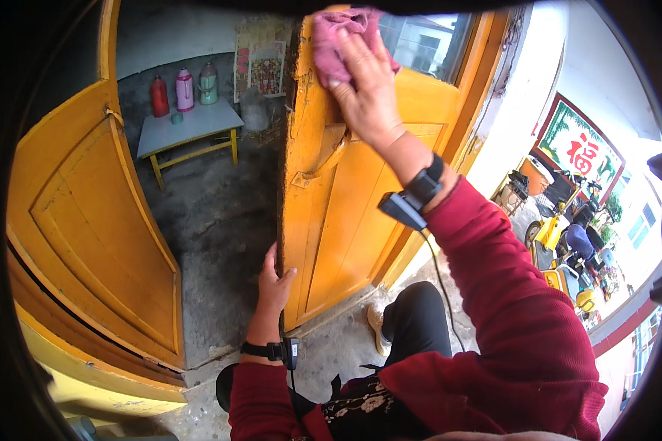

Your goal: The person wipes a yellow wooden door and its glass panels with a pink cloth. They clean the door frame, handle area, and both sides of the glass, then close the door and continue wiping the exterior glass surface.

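Note:
A pink cloth (331,49) lies under my right hand (367,88), pressed against the upper part of an orange wooden door leaf (358,220). Beside the cloth is the door's glass pane (427,44). Lower down, my left hand (276,281) grips the free edge of the same leaf, its thumb on the near face and its fingers partly hidden behind the edge. Between the two hands, a pull handle (325,162) is fixed to the leaf. Both wrists wear black straps with small cabled devices.
A second orange door leaf (105,231) stands at the left. Inside the room, several vacuum flasks (185,91) stand on a low table (190,127) with yellow legs. A concrete sill (331,317) runs below the doorway. Outside at right is a yellow scooter (551,234).

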`<state>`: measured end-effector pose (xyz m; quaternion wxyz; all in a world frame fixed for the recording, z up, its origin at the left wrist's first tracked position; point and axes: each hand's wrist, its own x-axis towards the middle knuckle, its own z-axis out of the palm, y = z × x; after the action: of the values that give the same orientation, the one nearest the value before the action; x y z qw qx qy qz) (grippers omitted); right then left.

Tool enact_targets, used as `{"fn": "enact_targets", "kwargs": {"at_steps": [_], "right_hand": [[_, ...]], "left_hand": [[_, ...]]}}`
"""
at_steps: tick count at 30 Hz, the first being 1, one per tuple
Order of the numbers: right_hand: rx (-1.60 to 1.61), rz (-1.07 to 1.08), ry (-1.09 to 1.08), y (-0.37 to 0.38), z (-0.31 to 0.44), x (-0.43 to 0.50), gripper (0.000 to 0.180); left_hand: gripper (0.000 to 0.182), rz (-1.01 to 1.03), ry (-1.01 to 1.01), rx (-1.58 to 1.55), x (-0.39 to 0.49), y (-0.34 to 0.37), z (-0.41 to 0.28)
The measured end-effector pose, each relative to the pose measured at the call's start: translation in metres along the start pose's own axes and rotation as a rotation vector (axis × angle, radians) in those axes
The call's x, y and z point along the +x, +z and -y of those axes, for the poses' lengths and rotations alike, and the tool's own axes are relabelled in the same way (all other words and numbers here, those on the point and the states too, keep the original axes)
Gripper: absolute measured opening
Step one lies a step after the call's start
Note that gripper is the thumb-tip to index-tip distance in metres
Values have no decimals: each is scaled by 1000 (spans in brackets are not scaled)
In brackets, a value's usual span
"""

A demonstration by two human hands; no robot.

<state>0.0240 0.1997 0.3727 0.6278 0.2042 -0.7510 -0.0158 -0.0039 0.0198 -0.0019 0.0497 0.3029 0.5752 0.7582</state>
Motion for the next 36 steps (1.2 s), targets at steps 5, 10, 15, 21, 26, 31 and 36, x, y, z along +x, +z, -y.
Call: {"fn": "enact_targets", "kwargs": {"at_steps": [5, 10, 15, 21, 26, 31, 36], "right_hand": [[-202, 347, -246, -12, 32, -28, 63], [-198, 464, -434, -26, 24, -9, 68], [-274, 259, -469, -19, -7, 56, 66], [-325, 56, -562, -25, -34, 166, 60], [-294, -5, -489, -36, -60, 275, 51], [-248, -119, -303, -36, -85, 366, 50], [-51, -203, -258, -18, -87, 339, 50]], "left_hand": [[73, -32, 4, 82, 4, -1, 6], [71, -51, 12, 68, 4, 4, 7], [73, -62, 2, 130, 0, 5, 0], [77, -18, -23, 156, -5, 0, -5], [79, 5, -11, 176, -5, -3, 0], [80, 6, -16, 151, -3, -4, 6], [78, 6, 9, 146, -4, -3, 6]]}}
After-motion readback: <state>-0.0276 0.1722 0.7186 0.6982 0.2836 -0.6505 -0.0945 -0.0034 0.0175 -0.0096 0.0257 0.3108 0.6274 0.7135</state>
